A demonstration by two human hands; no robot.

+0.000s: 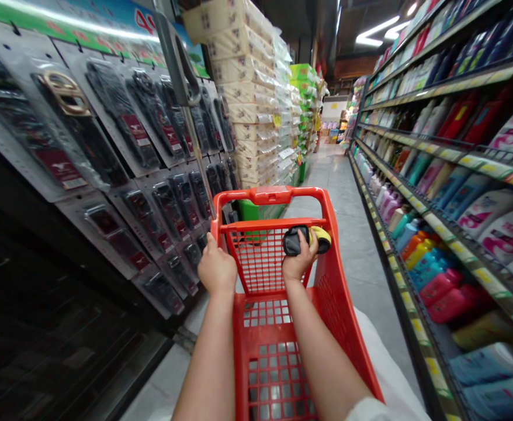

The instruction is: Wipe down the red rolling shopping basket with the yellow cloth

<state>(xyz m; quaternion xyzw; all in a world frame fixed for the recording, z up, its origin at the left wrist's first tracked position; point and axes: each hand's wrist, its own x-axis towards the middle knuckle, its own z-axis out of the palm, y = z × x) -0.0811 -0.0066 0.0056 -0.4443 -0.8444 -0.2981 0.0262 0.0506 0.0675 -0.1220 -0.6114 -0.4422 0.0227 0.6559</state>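
Note:
My left hand (217, 266) is closed around the left rim of a red plastic shopping basket (278, 195). From that side of the basket, a metal rod rises to a long grey handle (177, 61). Fingers of my right hand (299, 259) wrap round a small black-and-yellow item (295, 240), just above the basket's far end. What kind of item it is, I cannot make out. The bottom of the basket is a red grid, with grey floor showing through it.
Packaged belts (75, 117) hang on a rack at the left. Beyond them, wrapped paper packs (252, 96) are stacked high. Shelves at the right hold many bottles (440, 292). A grey tiled aisle (335, 175) runs ahead between them.

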